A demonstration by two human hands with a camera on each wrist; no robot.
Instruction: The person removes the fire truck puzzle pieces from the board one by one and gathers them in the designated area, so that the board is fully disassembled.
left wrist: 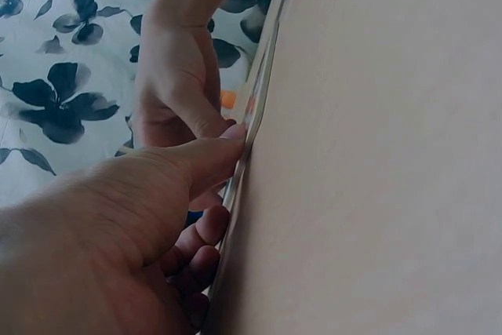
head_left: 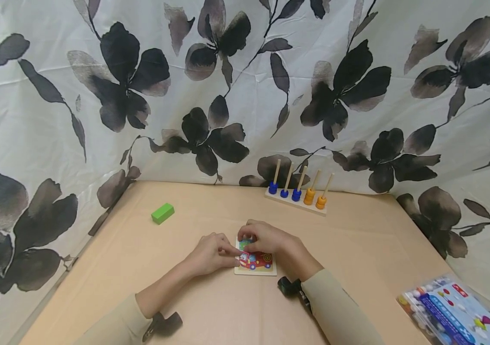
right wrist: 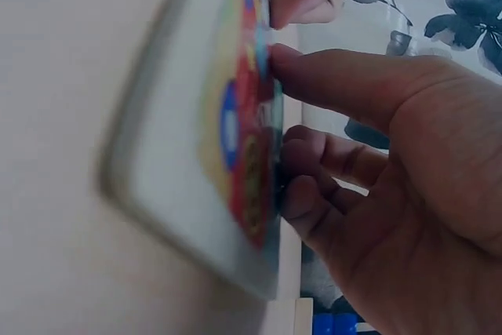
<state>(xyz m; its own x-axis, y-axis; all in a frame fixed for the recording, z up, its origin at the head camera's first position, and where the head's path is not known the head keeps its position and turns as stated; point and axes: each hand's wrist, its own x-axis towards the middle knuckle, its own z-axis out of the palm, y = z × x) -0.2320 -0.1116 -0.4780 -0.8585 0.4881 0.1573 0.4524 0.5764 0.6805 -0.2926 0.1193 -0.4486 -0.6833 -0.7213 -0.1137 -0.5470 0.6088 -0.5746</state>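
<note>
A small wooden jigsaw board (head_left: 255, 270) with a red fire truck picture lies flat on the table. At its left edge my left hand (head_left: 213, 254) grips the board, thumb over the border and fingers curled beside it in the left wrist view. My right hand (head_left: 266, 237) bends over the upper part, with thumb and fingertips around a greenish puzzle piece (head_left: 246, 244). In the right wrist view the right thumb (right wrist: 337, 76) and curled fingers meet the picture's surface. The piece's outline is mostly hidden by the fingers.
A green block (head_left: 163, 213) lies at the back left. A peg stand (head_left: 298, 203) with blue and orange beads stands at the back right. A clear plastic case (head_left: 460, 306) with a blue label sits at the front right. Flowered cloth (head_left: 270, 96) hangs behind the table.
</note>
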